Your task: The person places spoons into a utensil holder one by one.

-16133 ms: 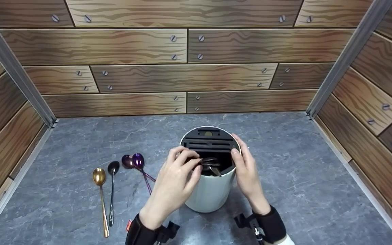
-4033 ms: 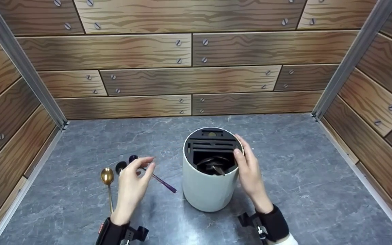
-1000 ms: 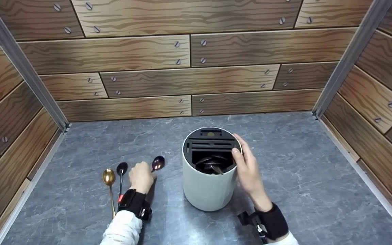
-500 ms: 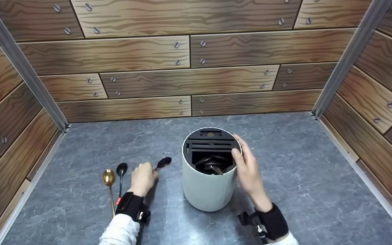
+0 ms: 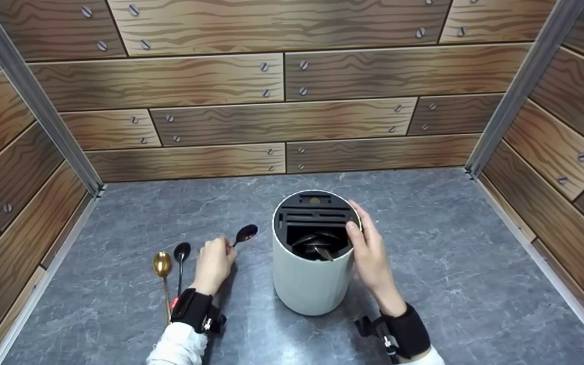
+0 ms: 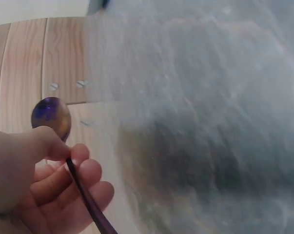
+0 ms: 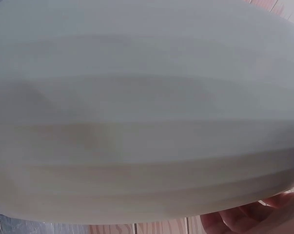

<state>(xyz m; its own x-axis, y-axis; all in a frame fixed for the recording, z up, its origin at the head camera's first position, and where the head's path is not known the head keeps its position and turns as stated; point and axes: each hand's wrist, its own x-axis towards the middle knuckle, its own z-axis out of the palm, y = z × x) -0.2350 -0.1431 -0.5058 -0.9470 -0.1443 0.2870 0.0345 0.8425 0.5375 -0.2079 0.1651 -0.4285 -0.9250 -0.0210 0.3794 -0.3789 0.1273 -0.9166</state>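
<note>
At the frame's centre we saw the pale canister (image 5: 309,289), its right side wrapped by the fingers of the right hand (image 5: 371,258), apparently to steady it. Left of centre, the left hand (image 5: 213,264) pinched a purple spoon (image 5: 246,233) near its bowl, likely for control, mostly hiding its handle from above. We couldn't identify the canister's dark contents (image 5: 317,243).

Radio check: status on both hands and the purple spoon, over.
Left hand pinches purple spoon. Right hand grips holder. Dark utensils inside holder, possibly in the way.
</note>
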